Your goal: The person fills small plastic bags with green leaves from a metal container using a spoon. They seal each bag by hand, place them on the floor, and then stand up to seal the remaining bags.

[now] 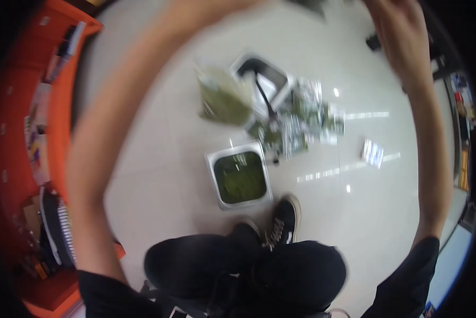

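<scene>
My left forearm [118,100] is raised and smeared by motion, and its hand is beyond the top edge. At the top right my right hand [397,21] is partly in view, its fingers cut off by the frame. Between the arms a dark greenish blurred thing [309,5] shows at the top edge. Below, a square metal pan [211,175] holds dark green contents [241,177]. Behind it lies a large clear bag [223,98] of green material, beside a second metal container [285,95]. Several small clear packets [296,130] with green contents lie to its right.
A dark, long-handled thing [263,93] lies across the second container. A small printed packet [372,153] rests on the glossy tiled floor [158,159]. My black shoe [286,220] is close to the pan. Orange shelving [63,100] stands left; furniture lines the right.
</scene>
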`<state>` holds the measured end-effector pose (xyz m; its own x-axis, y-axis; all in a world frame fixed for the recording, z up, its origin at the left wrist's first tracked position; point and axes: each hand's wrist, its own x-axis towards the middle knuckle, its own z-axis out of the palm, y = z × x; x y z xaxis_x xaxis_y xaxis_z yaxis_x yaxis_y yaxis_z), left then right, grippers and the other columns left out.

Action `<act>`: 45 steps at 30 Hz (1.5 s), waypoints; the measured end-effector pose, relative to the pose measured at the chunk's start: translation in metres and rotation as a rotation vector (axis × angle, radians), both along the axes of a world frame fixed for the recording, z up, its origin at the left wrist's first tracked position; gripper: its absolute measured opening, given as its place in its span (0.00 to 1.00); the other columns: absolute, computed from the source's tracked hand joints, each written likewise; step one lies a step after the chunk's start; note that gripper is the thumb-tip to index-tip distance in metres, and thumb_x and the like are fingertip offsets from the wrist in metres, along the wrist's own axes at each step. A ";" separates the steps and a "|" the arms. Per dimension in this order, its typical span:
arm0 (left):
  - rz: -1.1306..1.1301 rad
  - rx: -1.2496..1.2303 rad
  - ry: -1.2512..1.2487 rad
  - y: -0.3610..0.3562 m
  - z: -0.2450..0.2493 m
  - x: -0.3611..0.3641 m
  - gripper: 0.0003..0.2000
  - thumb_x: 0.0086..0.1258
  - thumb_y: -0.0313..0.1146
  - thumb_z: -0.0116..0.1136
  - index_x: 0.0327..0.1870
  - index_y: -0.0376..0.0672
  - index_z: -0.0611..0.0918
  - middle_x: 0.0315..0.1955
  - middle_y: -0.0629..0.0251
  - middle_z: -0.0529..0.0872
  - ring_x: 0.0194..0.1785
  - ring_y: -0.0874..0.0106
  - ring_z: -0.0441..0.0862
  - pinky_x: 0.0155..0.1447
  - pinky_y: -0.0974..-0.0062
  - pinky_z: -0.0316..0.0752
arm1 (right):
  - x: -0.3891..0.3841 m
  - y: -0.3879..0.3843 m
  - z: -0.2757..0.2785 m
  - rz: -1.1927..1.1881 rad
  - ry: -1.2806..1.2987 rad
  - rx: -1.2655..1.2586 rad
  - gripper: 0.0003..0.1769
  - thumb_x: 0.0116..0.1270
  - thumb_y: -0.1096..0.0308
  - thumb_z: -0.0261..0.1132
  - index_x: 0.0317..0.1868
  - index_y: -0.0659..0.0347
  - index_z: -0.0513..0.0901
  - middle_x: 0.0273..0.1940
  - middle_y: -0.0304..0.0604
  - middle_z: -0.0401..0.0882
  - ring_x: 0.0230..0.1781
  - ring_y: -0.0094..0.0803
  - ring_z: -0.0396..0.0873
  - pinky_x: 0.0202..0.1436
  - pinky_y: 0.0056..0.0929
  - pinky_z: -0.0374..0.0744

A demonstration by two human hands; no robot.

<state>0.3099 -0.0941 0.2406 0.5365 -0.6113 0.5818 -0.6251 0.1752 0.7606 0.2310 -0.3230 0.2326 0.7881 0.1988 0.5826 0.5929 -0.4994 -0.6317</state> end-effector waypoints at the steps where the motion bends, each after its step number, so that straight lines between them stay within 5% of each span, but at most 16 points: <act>1: -0.058 -0.053 0.118 -0.007 0.016 -0.011 0.07 0.73 0.30 0.61 0.44 0.38 0.87 0.32 0.57 0.90 0.33 0.74 0.87 0.40 0.73 0.84 | -0.001 -0.010 0.017 -0.020 0.045 -0.005 0.17 0.75 0.62 0.65 0.55 0.65 0.83 0.46 0.39 0.85 0.44 0.23 0.82 0.54 0.24 0.79; 3: -0.009 -0.164 0.022 -0.015 0.052 0.001 0.07 0.66 0.29 0.68 0.36 0.34 0.88 0.28 0.62 0.90 0.34 0.79 0.85 0.43 0.76 0.81 | -0.025 0.010 0.077 -0.116 0.200 0.156 0.13 0.75 0.69 0.65 0.55 0.65 0.81 0.48 0.39 0.82 0.47 0.24 0.81 0.54 0.25 0.79; 5: -0.044 -0.135 0.448 -0.002 0.120 -0.021 0.05 0.67 0.28 0.69 0.38 0.37 0.88 0.33 0.67 0.91 0.36 0.81 0.84 0.47 0.78 0.78 | -0.046 0.018 0.149 -0.188 0.265 0.222 0.06 0.73 0.77 0.63 0.47 0.70 0.79 0.41 0.38 0.78 0.43 0.23 0.77 0.49 0.22 0.78; 7: -0.050 -0.080 0.450 0.012 0.197 -0.049 0.03 0.68 0.26 0.67 0.36 0.37 0.87 0.30 0.67 0.89 0.34 0.81 0.81 0.47 0.75 0.77 | -0.067 0.030 0.228 -0.145 0.355 0.222 0.07 0.68 0.77 0.66 0.36 0.68 0.76 0.36 0.40 0.75 0.36 0.24 0.72 0.42 0.22 0.71; 9: -0.024 -0.097 0.405 0.028 0.276 -0.081 0.04 0.70 0.26 0.64 0.36 0.36 0.86 0.32 0.62 0.89 0.33 0.73 0.83 0.64 0.67 0.76 | -0.096 0.043 0.300 -0.175 0.474 0.270 0.06 0.65 0.78 0.67 0.32 0.67 0.77 0.33 0.42 0.76 0.37 0.27 0.74 0.46 0.25 0.73; 11: -0.051 -0.024 0.454 0.050 0.359 -0.111 0.03 0.70 0.25 0.64 0.38 0.35 0.86 0.33 0.61 0.89 0.36 0.70 0.87 0.74 0.59 0.69 | -0.124 0.065 0.360 -0.158 0.450 0.386 0.08 0.68 0.72 0.68 0.34 0.65 0.78 0.32 0.38 0.75 0.31 0.23 0.74 0.36 0.21 0.72; 12: -0.049 -0.049 0.464 0.058 0.391 -0.131 0.03 0.70 0.25 0.64 0.39 0.35 0.86 0.33 0.61 0.90 0.37 0.69 0.88 0.75 0.56 0.68 | -0.143 0.078 0.398 -0.130 0.491 0.366 0.08 0.57 0.83 0.69 0.37 0.64 0.86 0.34 0.41 0.81 0.39 0.27 0.79 0.37 0.24 0.77; 15: 0.031 -0.064 0.549 0.082 0.430 -0.190 0.03 0.70 0.23 0.64 0.39 0.34 0.86 0.35 0.61 0.90 0.39 0.68 0.88 0.75 0.56 0.68 | -0.200 0.112 0.454 -0.192 0.519 0.398 0.02 0.69 0.80 0.67 0.38 0.64 0.83 0.38 0.40 0.82 0.37 0.26 0.78 0.43 0.25 0.78; 22: 0.214 -0.127 0.637 0.139 0.552 -0.272 0.04 0.70 0.24 0.64 0.42 0.36 0.84 0.37 0.63 0.89 0.44 0.67 0.86 0.74 0.56 0.70 | -0.262 0.199 0.598 -0.338 0.796 0.661 0.02 0.69 0.75 0.69 0.39 0.64 0.85 0.37 0.39 0.83 0.35 0.24 0.77 0.43 0.22 0.75; 24: 0.218 -0.111 0.547 0.169 0.580 -0.278 0.07 0.70 0.29 0.66 0.43 0.36 0.82 0.37 0.59 0.86 0.43 0.67 0.85 0.51 0.69 0.79 | -0.257 0.216 0.615 -0.239 0.724 0.555 0.03 0.67 0.75 0.68 0.36 0.65 0.82 0.34 0.40 0.81 0.33 0.25 0.76 0.40 0.23 0.74; 25: 0.260 -0.043 0.613 0.187 0.596 -0.281 0.05 0.68 0.26 0.67 0.40 0.38 0.82 0.38 0.62 0.87 0.41 0.67 0.86 0.61 0.66 0.77 | -0.255 0.228 0.619 -0.259 0.725 0.509 0.06 0.63 0.77 0.69 0.31 0.67 0.79 0.30 0.40 0.78 0.30 0.25 0.74 0.36 0.23 0.73; 26: 0.247 -0.069 0.659 0.208 0.610 -0.280 0.04 0.68 0.24 0.66 0.40 0.38 0.82 0.39 0.61 0.87 0.42 0.66 0.86 0.55 0.68 0.77 | -0.249 0.241 0.630 -0.220 0.591 0.303 0.05 0.62 0.78 0.69 0.32 0.66 0.80 0.29 0.41 0.79 0.29 0.26 0.75 0.32 0.22 0.72; 32: 0.378 -0.032 0.549 0.309 0.613 -0.322 0.06 0.59 0.19 0.67 0.36 0.37 0.85 0.34 0.61 0.88 0.39 0.67 0.88 0.66 0.52 0.75 | -0.254 0.332 0.640 0.080 0.620 0.167 0.09 0.58 0.84 0.71 0.38 0.67 0.81 0.38 0.49 0.84 0.35 0.39 0.85 0.39 0.31 0.82; 36: 0.437 0.031 0.675 0.377 0.566 -0.336 0.08 0.59 0.20 0.69 0.38 0.41 0.85 0.36 0.65 0.89 0.42 0.68 0.88 0.68 0.55 0.75 | -0.257 0.396 0.598 0.179 0.717 0.141 0.10 0.59 0.83 0.71 0.39 0.66 0.81 0.39 0.50 0.84 0.38 0.43 0.86 0.42 0.35 0.84; 42: 0.400 0.043 0.703 0.470 0.514 -0.300 0.07 0.58 0.20 0.71 0.36 0.41 0.86 0.33 0.60 0.90 0.39 0.67 0.90 0.68 0.48 0.71 | -0.231 0.490 0.550 0.088 0.895 0.295 0.10 0.55 0.84 0.73 0.36 0.67 0.82 0.37 0.48 0.85 0.38 0.38 0.87 0.40 0.30 0.83; 45: 0.303 0.079 0.660 0.492 0.546 -0.296 0.06 0.60 0.22 0.71 0.36 0.40 0.87 0.34 0.62 0.91 0.40 0.67 0.91 0.70 0.46 0.68 | -0.239 0.507 0.578 0.081 0.810 0.313 0.09 0.58 0.82 0.73 0.39 0.69 0.83 0.39 0.47 0.84 0.37 0.38 0.85 0.39 0.30 0.83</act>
<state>0.0144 0.3982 0.7863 0.9127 -0.4068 0.0385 -0.0439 -0.0041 0.9990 -0.0082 0.1844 0.8109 0.9738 0.1966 -0.1140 -0.0720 -0.2085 -0.9754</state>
